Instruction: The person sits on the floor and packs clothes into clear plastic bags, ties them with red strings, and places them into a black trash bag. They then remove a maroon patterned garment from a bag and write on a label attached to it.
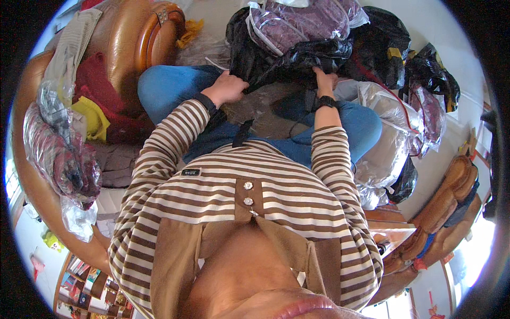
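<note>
A large black plastic bag (259, 65) lies before my knees, its near edge drawn out between both hands. My left hand (226, 88) is closed like a fist on the left part of that edge. At the right, my right hand (327, 83) pinches the edge with thumb and fingers; a dark band circles each wrist. A purple quilted textile in a clear plastic cover (306, 24) rests on the far part of the bag. What the bag holds inside is hidden. Between my legs, in blue jeans (358, 123), a dark grey-brown surface shows.
To the right are clear-wrapped pale bedding (378, 151) and further black bags (382, 48). A brown leather sofa (119, 36) on the left bears plastic-wrapped textiles (63, 155), a dark red cloth (95, 79) and a yellow cloth (91, 119). Another sofa (434, 207) stands behind right.
</note>
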Motion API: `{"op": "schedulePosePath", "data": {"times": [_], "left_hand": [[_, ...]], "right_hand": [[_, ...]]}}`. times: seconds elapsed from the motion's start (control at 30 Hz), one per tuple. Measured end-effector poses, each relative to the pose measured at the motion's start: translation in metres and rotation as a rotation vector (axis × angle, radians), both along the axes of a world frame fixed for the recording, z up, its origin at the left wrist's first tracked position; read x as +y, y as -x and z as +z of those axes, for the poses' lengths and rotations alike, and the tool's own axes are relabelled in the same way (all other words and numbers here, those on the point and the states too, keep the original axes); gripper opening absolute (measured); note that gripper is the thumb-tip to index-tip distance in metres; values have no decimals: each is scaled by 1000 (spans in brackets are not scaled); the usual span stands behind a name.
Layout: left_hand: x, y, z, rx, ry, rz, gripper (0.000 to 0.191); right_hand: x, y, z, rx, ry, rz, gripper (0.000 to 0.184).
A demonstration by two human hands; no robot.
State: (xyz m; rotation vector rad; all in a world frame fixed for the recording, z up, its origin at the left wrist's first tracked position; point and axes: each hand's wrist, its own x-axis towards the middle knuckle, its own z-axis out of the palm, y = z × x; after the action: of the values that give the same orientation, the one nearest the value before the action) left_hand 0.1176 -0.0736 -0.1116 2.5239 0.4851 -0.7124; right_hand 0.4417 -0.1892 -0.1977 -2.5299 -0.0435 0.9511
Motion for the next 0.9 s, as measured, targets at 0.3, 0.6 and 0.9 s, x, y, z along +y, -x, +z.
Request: {"op": "schedulePosePath", "data": {"times": [0.3, 0.6, 0.9], "left_hand": [[4, -19, 26, -27, 237, 106, 36], [58, -51, 51, -206, 245, 147, 31], [68, -39, 37, -84, 22, -46, 15]], "right_hand": [[-21, -14, -70, 187, -166, 178, 45], [-27, -17, -65, -121, -90, 1343, 32], [4, 73, 44, 345, -120, 1337, 35]]}}
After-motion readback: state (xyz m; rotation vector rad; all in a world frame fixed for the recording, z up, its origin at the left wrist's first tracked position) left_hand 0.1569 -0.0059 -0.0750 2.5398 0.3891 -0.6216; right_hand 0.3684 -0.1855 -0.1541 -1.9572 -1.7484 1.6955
